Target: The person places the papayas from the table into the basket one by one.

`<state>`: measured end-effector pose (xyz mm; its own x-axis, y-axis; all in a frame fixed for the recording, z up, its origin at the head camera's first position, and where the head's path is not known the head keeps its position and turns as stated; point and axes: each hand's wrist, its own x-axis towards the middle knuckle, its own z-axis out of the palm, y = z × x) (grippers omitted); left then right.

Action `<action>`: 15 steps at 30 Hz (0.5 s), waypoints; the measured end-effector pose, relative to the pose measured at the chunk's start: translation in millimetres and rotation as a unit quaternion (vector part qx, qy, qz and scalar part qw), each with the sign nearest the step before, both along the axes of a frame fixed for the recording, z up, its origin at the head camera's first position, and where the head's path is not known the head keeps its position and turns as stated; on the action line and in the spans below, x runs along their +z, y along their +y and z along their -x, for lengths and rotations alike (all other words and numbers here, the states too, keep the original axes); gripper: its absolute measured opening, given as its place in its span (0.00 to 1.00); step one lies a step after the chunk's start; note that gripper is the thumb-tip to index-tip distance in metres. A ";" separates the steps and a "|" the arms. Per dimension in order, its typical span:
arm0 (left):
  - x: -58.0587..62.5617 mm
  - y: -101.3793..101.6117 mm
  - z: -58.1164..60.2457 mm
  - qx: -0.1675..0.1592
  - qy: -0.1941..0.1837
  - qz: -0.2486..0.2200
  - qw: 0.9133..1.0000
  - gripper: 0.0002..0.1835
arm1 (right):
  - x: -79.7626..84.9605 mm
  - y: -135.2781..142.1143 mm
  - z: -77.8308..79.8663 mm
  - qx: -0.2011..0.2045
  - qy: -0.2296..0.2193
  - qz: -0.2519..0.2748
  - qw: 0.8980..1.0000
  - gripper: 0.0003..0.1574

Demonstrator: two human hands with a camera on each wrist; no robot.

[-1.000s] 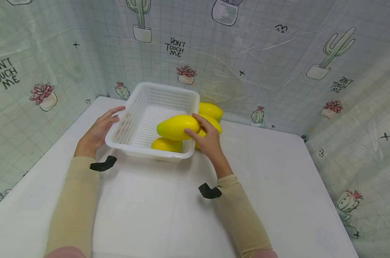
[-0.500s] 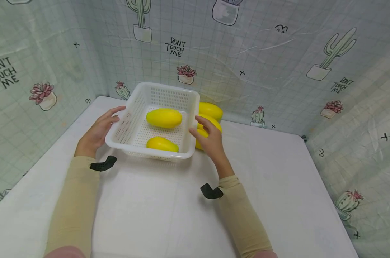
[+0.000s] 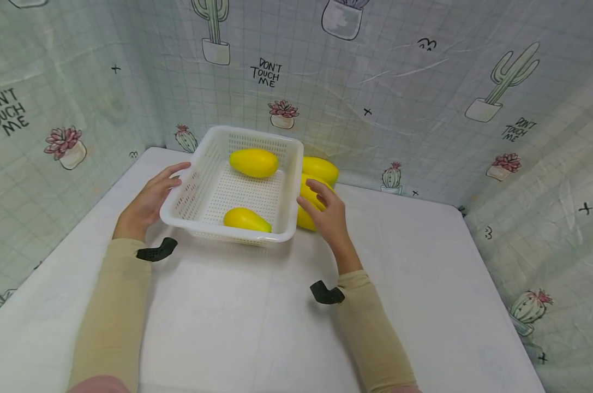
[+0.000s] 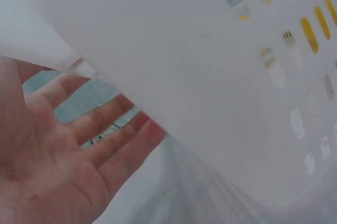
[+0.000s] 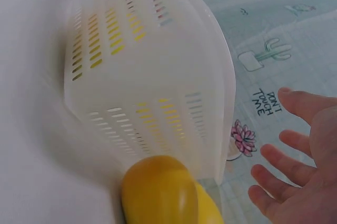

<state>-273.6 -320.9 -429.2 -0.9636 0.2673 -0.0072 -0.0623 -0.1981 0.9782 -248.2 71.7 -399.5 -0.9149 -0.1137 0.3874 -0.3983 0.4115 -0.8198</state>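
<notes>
A white perforated plastic basket (image 3: 227, 231) stands toward the back of the table, with one yellow mango (image 3: 254, 163) at its far side and a green-tipped mango (image 3: 246, 219) near its front wall. My left hand (image 3: 148, 202) touches the basket's left rim with extended fingers, which reach under the rim in the left wrist view. Right of the basket, several more mangoes (image 3: 322, 168) lie in a row against its wall, partly hidden. Over them hovers my right hand (image 3: 331, 215), fingers loosely bent and holding nothing; the right wrist view shows the nearest mango (image 5: 159, 190) below it.
The white-covered table (image 3: 247, 316) ends at a patterned cactus curtain (image 3: 355, 136) behind the basket, and the curtain also hangs on both sides. A black wrist mount (image 3: 327, 293) sits at the right sleeve, another black mount (image 3: 157, 250) at the left.
The right hand let go of a mango inside the basket and drew back rightward over the row outside. That mango rolled to the basket's far side. The left hand stayed at the rim.
</notes>
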 end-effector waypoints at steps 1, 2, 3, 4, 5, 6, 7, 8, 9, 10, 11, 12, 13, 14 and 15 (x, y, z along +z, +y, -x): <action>0.4 0.3 -0.5 -0.001 0.000 0.001 1.000 0.26 | -0.7 0.9 0.2 -0.002 -0.001 0.001 1.000 0.33; 0.8 0.6 -0.9 -0.001 0.001 0.003 1.000 0.26 | -1.4 1.7 0.4 -0.003 -0.001 0.002 1.000 0.33; 1.2 0.8 -1.3 -0.001 0.001 0.005 1.000 0.26 | -2.1 2.6 0.8 -0.004 -0.002 0.004 1.000 0.33; 1.5 1.0 -1.7 -0.001 0.000 0.005 1.000 0.26 | -2.8 3.6 1.2 -0.003 -0.002 0.005 1.000 0.33; 1.7 1.1 -2.1 -0.001 0.000 0.004 1.000 0.26 | -3.4 4.5 1.5 -0.003 -0.004 0.007 1.000 0.33; 2.0 1.1 -2.4 -0.001 -0.001 0.004 1.000 0.26 | -3.8 5.2 1.7 -0.003 -0.004 0.009 1.000 0.32; 2.1 1.1 -2.5 -0.001 -0.002 0.003 1.000 0.26 | -3.9 5.8 1.5 -0.004 -0.003 0.010 1.000 0.32; 2.1 1.1 -2.5 0.000 -0.003 0.004 1.000 0.26 | -3.9 6.4 1.5 -0.004 -0.003 0.011 1.000 0.32; 2.1 1.0 -2.4 0.001 -0.004 0.004 1.000 0.26 | -4.0 7.1 1.6 -0.004 -0.004 0.012 1.000 0.31; 2.0 0.9 -2.2 0.002 -0.004 0.005 1.000 0.26 | -3.9 7.6 1.5 -0.005 -0.004 0.012 1.000 0.31; 1.9 0.8 -1.8 0.003 -0.004 0.006 1.000 0.26 | -4.0 8.2 1.5 -0.006 -0.005 0.013 1.000 0.31; 1.7 0.8 -1.4 0.004 -0.004 0.007 1.000 0.25 | -3.9 8.6 1.3 -0.007 -0.006 0.014 1.000 0.30; 1.5 0.8 -1.1 0.005 -0.004 0.008 1.000 0.25 | -4.0 9.2 1.0 -0.010 -0.008 0.014 1.000 0.30; 1.3 0.7 -0.8 0.006 -0.004 0.010 1.000 0.25 | -4.2 9.8 0.9 -0.010 -0.010 0.015 1.000 0.30; 1.2 0.7 -0.5 0.007 -0.005 0.011 1.000 0.25 | -4.6 10.5 1.1 -0.011 -0.011 0.015 1.000 0.30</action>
